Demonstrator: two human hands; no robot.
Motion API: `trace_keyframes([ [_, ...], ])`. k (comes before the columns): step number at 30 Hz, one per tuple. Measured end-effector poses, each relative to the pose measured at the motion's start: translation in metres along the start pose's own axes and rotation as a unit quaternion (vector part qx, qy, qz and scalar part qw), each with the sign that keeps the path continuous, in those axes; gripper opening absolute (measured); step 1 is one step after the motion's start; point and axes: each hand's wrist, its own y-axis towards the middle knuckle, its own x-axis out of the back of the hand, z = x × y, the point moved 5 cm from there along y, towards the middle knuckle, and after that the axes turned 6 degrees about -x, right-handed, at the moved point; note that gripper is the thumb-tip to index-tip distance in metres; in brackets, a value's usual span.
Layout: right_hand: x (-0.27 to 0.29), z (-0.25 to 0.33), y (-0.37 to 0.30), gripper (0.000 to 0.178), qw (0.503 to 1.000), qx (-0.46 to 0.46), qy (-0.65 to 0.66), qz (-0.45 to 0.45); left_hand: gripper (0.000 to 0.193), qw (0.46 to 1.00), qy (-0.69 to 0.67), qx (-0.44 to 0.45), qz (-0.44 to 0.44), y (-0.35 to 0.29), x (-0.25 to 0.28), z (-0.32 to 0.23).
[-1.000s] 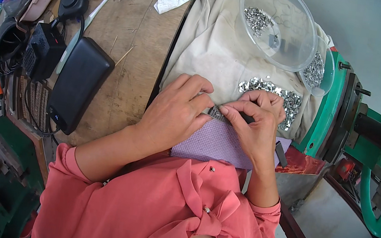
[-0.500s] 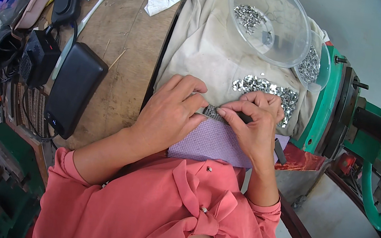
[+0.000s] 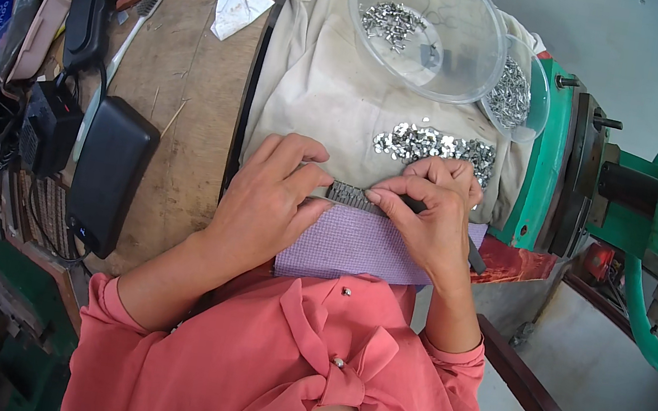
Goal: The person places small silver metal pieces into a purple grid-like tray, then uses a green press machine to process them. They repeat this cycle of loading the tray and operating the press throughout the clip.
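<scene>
A short grey ridged strip (image 3: 354,196), perhaps a row of small metal pieces side by side, lies between my hands at the far edge of a purple woven mat (image 3: 341,241). My left hand (image 3: 268,188) is at its left end, thumb and forefinger closed about that end. The thumb and forefinger of my right hand (image 3: 428,212) are pinched together at the strip's right part; whatever is between their tips is too small to see. A dark bar (image 3: 475,255) shows beyond my right wrist, and a dark part also shows under the curled fingers.
Shiny metal bits (image 3: 436,147) lie heaped on the pale cloth (image 3: 303,91). Beyond stand a big clear tub (image 3: 490,38) and a smaller clear container (image 3: 535,121), both holding metal pieces. A green machine (image 3: 536,177) is at right; a black power bank (image 3: 114,173) and toothbrush (image 3: 124,47) are at left.
The whole view has shifted, so the bench things appear further left. The left fingertips have drawn back slightly, showing more of the strip. The right hand keeps its pinch.
</scene>
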Motion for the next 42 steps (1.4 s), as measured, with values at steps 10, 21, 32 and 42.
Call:
trace_keyframes([
  [10, 0.003, -0.002, -0.001, 0.018, 1.0, 0.001, 0.008, -0.012, 0.029, 1.0, 0.007, -0.004, 0.002, 0.0, -0.001, 0.001],
  [21, 0.007, -0.008, -0.004, 0.02, 1.0, -0.007, -0.001, 0.001, 0.029, 1.0, 0.008, 0.001, 0.008, 0.0, -0.001, 0.002],
  [32, 0.011, -0.014, -0.008, 0.018, 1.0, -0.016, -0.005, -0.001, 0.028, 1.0, 0.005, 0.006, 0.011, 0.001, 0.0, 0.001],
  [42, 0.014, -0.017, -0.009, 0.016, 1.0, -0.014, -0.001, -0.005, 0.029, 1.0, 0.016, 0.008, 0.015, 0.002, -0.001, 0.002],
])
